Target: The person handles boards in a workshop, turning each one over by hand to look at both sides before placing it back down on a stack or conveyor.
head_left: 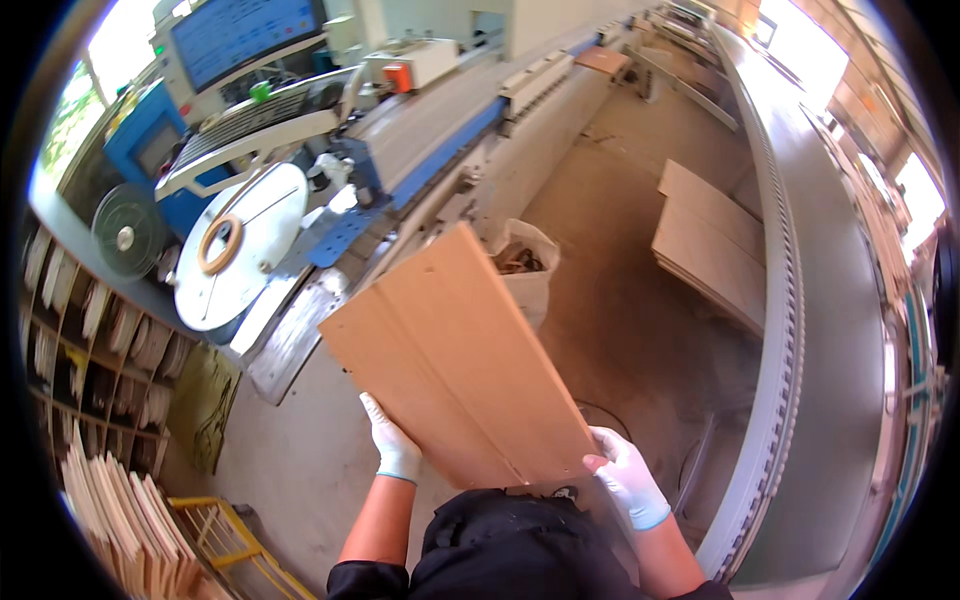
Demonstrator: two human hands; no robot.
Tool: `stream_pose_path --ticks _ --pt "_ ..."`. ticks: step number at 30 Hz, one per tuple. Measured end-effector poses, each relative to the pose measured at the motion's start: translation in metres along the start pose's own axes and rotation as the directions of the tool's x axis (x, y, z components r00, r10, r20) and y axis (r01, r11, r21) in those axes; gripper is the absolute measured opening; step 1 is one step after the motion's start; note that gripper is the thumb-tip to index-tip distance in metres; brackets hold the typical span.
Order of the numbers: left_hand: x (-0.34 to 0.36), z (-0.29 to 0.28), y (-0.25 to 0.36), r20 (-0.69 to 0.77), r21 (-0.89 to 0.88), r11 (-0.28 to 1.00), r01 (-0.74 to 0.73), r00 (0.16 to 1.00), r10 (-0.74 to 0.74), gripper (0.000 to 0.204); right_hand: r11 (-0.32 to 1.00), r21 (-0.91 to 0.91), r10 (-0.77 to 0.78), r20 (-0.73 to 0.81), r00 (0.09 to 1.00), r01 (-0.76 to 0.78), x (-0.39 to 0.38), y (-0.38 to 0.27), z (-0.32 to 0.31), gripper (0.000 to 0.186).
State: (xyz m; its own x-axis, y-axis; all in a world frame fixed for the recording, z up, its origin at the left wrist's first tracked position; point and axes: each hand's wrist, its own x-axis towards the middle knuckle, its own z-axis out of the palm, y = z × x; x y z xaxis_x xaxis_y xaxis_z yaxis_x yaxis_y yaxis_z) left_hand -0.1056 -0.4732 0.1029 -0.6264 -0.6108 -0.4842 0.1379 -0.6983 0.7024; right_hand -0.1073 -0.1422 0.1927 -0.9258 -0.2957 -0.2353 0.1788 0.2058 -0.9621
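Note:
A flat rectangular wooden board (455, 350) with a lengthwise groove is held tilted in front of my body. My left hand (394, 442), in a white glove, is at its lower left edge, the fingers partly hidden against the board. Around the lower right corner closes my right hand (630, 478), gloved too, its thumb on the board's face. The board's upper end reaches up beside the blue-edged machine bed (440, 170).
A white edge-banding reel table (240, 250) stands at left below a keyboard (250, 120) and monitor (245, 40). Beyond the board is a sack of scraps (530, 285). Stacked panels (710, 240) lie at right, beside a long conveyor (830, 350). Upright boards (125, 510) lean at lower left.

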Motion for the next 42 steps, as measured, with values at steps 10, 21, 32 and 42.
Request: stream_pose_path --ticks 10,21,32,42 --pt "-0.009 -0.061 0.042 -0.18 0.103 0.983 0.149 0.975 -0.129 0.055 0.912 -0.411 0.023 0.006 1.0 -0.018 0.076 0.069 0.056 0.034" --pt "0.043 -0.125 0.073 0.168 0.216 0.973 0.078 0.979 -0.116 0.047 0.999 -0.002 0.05 -0.011 0.999 -0.05 0.122 0.076 0.134 0.023" --pt "-0.112 -0.148 -0.008 0.214 -0.39 0.856 0.34 0.937 -0.274 0.071 0.9 -0.332 0.433 0.603 0.67 -0.283 0.062 0.063 0.228 0.032" --pt "-0.059 -0.187 0.068 -0.438 -0.026 0.998 0.062 0.896 -0.067 0.032 0.84 -0.5 0.166 0.604 0.78 0.208 0.105 0.112 0.16 0.03"
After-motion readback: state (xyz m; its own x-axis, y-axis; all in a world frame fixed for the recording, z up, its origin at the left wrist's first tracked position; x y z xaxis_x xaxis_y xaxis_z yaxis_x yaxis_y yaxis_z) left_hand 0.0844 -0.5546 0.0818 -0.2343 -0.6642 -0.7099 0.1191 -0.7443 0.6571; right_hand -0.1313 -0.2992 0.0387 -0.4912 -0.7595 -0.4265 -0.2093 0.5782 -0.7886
